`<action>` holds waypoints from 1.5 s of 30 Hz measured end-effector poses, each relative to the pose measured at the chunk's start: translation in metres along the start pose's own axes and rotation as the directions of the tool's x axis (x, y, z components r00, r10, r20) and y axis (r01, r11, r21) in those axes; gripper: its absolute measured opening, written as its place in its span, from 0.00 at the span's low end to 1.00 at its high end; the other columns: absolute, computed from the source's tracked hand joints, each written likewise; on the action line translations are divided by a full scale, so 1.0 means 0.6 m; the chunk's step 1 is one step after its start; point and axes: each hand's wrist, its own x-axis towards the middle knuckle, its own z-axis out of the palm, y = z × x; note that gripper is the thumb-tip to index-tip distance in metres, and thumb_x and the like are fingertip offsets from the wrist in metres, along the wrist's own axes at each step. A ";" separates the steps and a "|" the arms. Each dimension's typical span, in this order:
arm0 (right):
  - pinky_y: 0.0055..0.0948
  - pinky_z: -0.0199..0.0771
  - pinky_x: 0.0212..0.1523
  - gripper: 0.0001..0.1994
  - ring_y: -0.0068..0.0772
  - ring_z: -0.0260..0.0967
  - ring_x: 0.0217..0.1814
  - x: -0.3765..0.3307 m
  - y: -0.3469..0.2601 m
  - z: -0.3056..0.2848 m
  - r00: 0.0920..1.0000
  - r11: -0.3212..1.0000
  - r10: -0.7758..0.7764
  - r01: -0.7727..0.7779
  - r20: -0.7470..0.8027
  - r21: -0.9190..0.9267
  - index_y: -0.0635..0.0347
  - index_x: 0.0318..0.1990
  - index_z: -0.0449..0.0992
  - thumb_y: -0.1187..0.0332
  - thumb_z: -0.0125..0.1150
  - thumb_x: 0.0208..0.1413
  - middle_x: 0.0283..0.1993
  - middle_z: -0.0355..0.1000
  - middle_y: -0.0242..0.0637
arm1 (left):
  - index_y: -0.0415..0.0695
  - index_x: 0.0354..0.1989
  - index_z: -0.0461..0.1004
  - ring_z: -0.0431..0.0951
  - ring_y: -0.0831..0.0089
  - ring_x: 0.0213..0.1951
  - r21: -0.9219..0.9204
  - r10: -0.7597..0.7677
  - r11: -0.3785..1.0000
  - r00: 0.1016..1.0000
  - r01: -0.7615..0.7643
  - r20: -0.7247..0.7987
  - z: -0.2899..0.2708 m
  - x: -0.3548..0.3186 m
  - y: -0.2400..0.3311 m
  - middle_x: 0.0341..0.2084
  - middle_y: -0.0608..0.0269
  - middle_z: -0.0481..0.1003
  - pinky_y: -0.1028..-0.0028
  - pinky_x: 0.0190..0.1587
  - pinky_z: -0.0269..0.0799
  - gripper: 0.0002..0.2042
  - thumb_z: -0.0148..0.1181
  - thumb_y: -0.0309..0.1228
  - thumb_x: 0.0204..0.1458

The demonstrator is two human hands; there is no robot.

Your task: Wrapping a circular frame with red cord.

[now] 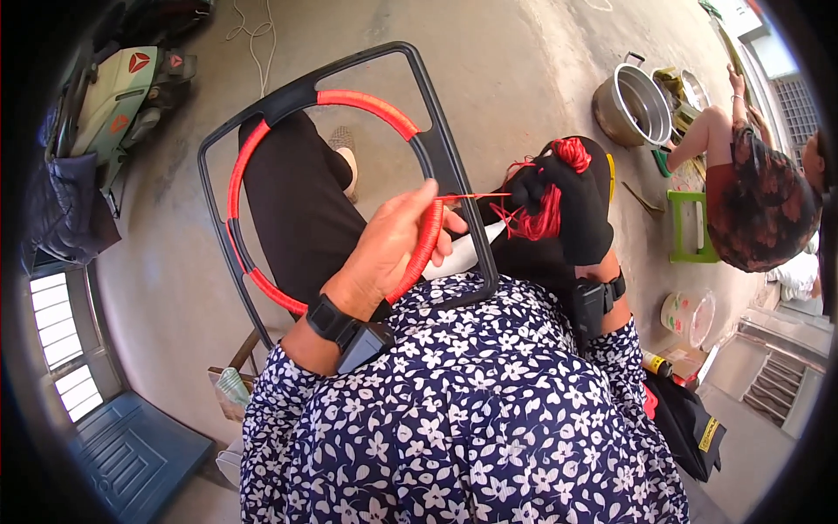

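Across my lap lies a black rectangular frame (423, 79) with a round ring inside it, much of the ring wrapped in red cord (367, 103). My left hand (393, 240) is bare and closed round the wrapped ring at its right side, thumb and fingertip at the end of the wrapping. From there a red strand (476, 196) runs taut across the frame's bar to my right hand (572, 205). That hand wears a black glove and is closed on a loose bundle of red cord (541, 218), part of it bunched over the knuckles. Its fingertips are hard to make out.
At the right a person (759, 201) sits near a green stool (690, 227), with a large metal pot (624, 105) farther off. A white bucket (685, 314) and a black bag (690, 428) stand at my right. A scooter (131, 96) is at far left, a blue door panel (131, 454) at lower left.
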 end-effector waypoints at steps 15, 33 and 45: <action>0.28 0.67 0.30 0.03 0.30 0.64 0.24 0.010 -0.012 0.006 0.982 0.891 0.108 -0.166 0.158 0.422 0.58 0.33 0.66 0.70 0.51 0.57 0.22 0.63 0.32 | 0.33 0.42 0.71 0.77 0.70 0.26 0.025 0.049 0.998 0.992 -0.053 0.118 -0.045 0.017 -0.001 0.31 0.54 0.76 0.73 0.30 0.76 0.15 0.45 0.36 0.63; 0.32 0.71 0.37 0.16 0.37 0.75 0.34 0.079 -0.055 -0.023 0.946 0.308 -0.325 0.097 -0.009 -0.946 0.63 0.42 0.72 0.61 0.61 0.51 0.31 0.76 0.42 | 0.37 0.34 0.70 0.67 0.76 0.16 -0.005 0.048 0.999 0.983 -0.048 0.176 -0.007 -0.004 0.010 0.21 0.58 0.71 0.79 0.18 0.62 0.16 0.42 0.38 0.64; 0.20 0.66 0.32 0.12 0.17 0.66 0.31 -0.002 -0.005 0.042 0.896 0.879 0.443 -0.430 0.019 -0.206 0.65 0.40 0.74 0.64 0.57 0.55 0.31 0.72 0.29 | 0.44 0.26 0.67 0.56 0.85 0.09 0.133 0.034 0.990 0.994 -0.048 0.103 0.000 0.010 -0.002 0.08 0.72 0.62 0.82 0.13 0.49 0.13 0.50 0.35 0.62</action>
